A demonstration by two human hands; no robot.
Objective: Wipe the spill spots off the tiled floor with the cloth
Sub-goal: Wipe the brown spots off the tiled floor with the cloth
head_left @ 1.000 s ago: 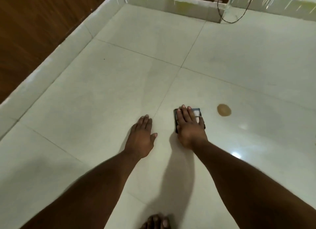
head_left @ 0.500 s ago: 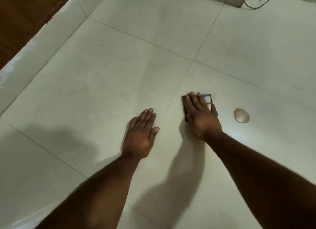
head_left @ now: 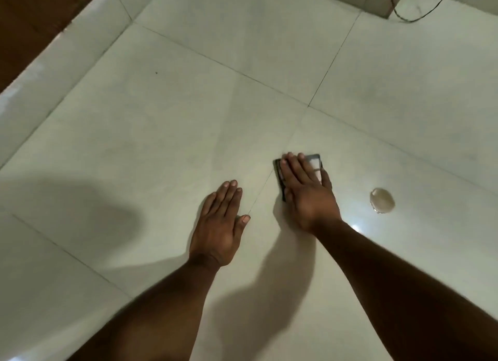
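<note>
My left hand (head_left: 219, 226) lies flat, fingers straight and together; my right hand (head_left: 307, 192) presses palm-down, fingers extended, both forearms outstretched.

The small folded cloth with dark edges and a pale middle (head_left: 314, 163) lies mostly hidden under the right hand (head_left: 307, 196), only its far and left borders showing, so its full shape cannot be told. Both forearms are cut off by the bottom edge at 6 o'clock. The thin black cable (head_left: 420, 16) at 1 o'clock leaves the top edge. The brown wooden surface (head_left: 32, 24) at 10 o'clock is cropped by the left edge.
</note>
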